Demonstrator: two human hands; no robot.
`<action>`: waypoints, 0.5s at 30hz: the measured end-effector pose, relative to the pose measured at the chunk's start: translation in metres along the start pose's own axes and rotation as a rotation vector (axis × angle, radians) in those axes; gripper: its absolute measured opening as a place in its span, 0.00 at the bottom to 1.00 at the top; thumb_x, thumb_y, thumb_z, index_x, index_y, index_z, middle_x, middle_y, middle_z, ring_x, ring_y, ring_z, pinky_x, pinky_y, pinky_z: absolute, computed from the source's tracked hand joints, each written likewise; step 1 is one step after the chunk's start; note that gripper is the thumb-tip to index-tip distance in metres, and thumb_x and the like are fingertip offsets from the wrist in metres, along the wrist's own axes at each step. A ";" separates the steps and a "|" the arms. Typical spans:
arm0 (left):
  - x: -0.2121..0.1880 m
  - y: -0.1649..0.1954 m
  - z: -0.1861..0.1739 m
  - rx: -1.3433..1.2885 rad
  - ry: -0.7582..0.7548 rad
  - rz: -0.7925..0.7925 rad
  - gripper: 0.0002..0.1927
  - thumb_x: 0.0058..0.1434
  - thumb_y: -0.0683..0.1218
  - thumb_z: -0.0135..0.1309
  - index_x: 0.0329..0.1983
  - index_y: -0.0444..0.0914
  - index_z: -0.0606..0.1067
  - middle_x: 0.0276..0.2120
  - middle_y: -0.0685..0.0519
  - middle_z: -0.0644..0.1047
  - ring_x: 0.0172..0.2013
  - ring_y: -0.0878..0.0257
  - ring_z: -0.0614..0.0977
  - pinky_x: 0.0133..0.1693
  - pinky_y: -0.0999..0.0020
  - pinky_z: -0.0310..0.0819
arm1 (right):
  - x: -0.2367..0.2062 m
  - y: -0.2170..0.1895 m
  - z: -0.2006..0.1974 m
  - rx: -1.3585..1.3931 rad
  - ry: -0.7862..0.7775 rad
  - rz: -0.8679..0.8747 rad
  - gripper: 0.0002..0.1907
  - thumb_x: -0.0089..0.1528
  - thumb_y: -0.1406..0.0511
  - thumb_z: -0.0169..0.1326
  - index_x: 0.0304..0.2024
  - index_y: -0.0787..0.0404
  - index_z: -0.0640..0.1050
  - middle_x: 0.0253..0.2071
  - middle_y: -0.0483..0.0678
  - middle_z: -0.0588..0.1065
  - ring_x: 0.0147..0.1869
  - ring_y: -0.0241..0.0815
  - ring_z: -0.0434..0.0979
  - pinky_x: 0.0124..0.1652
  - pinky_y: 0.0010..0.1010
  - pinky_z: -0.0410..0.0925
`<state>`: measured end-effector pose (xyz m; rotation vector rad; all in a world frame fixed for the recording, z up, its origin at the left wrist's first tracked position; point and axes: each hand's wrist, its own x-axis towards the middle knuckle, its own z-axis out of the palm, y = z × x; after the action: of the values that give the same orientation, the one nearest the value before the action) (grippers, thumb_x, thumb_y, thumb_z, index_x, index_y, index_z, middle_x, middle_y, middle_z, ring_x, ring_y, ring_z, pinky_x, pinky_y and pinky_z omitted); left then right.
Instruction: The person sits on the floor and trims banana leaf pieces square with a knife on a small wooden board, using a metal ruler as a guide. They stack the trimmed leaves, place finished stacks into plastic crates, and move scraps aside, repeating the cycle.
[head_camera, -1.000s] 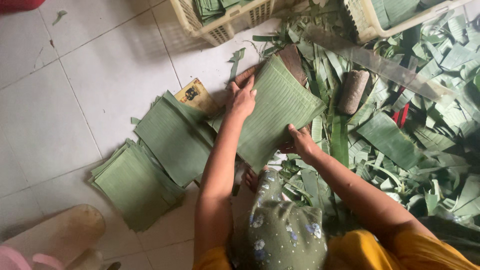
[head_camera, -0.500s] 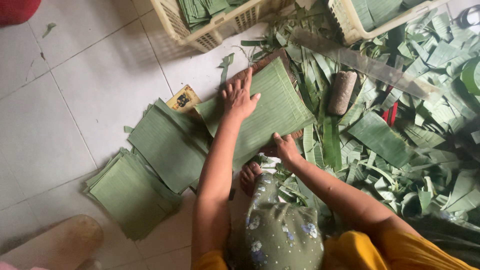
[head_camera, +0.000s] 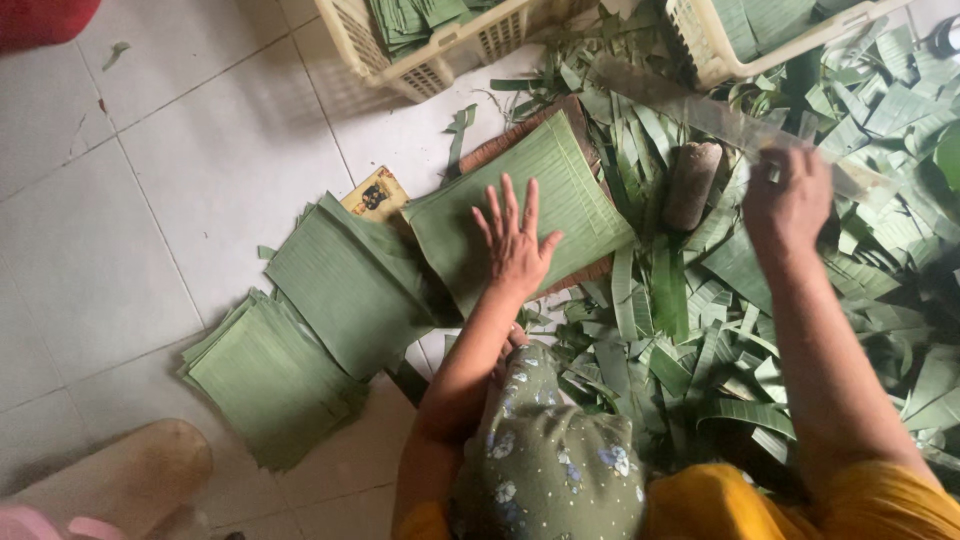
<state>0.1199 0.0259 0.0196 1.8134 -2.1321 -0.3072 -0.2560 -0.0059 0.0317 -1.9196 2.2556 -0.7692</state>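
My left hand (head_camera: 516, 240) lies flat, fingers spread, on a stack of square-cut green leaf sheets (head_camera: 565, 185) that rests on a brown board (head_camera: 520, 130). My right hand (head_camera: 788, 195) is out to the right, closed on the end of a long clear ruler (head_camera: 700, 110) lying over the leaf scraps. A brown cylindrical roller (head_camera: 691, 183) lies between the two hands.
Two more piles of cut leaf squares (head_camera: 345, 280) (head_camera: 270, 375) lie on the white tiled floor at left. A small yellow card (head_camera: 376, 194) sits beside them. Cream plastic baskets (head_camera: 440, 55) (head_camera: 770, 50) holding leaves stand at the top. Leaf trimmings (head_camera: 700, 330) cover the right side.
My right hand left the near edge of the leaf stack and moved up and right to the clear ruler. My left hand slid down toward the stack's near edge.
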 end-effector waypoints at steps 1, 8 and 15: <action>-0.003 0.004 0.004 0.054 -0.055 -0.015 0.47 0.67 0.69 0.44 0.81 0.48 0.42 0.79 0.42 0.40 0.77 0.37 0.43 0.70 0.27 0.29 | 0.012 0.019 -0.001 -0.100 0.027 -0.104 0.12 0.68 0.63 0.54 0.52 0.58 0.77 0.55 0.57 0.75 0.63 0.60 0.72 0.60 0.49 0.63; -0.004 0.011 0.019 0.165 -0.171 -0.073 0.46 0.67 0.68 0.45 0.80 0.48 0.42 0.79 0.45 0.41 0.77 0.41 0.43 0.68 0.24 0.29 | 0.031 0.061 0.000 -0.313 -0.166 -0.131 0.22 0.61 0.62 0.58 0.58 0.55 0.76 0.50 0.56 0.73 0.60 0.57 0.71 0.62 0.54 0.58; -0.001 0.012 0.018 0.046 -0.207 -0.098 0.47 0.65 0.65 0.49 0.80 0.50 0.41 0.79 0.48 0.40 0.77 0.40 0.41 0.67 0.23 0.27 | 0.001 0.018 -0.055 -0.045 -0.370 0.174 0.20 0.62 0.62 0.67 0.50 0.62 0.73 0.43 0.55 0.80 0.41 0.52 0.78 0.41 0.45 0.69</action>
<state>0.1024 0.0277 0.0073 1.9942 -2.2047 -0.4930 -0.2934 0.0122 0.0717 -1.6841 2.1819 -0.3124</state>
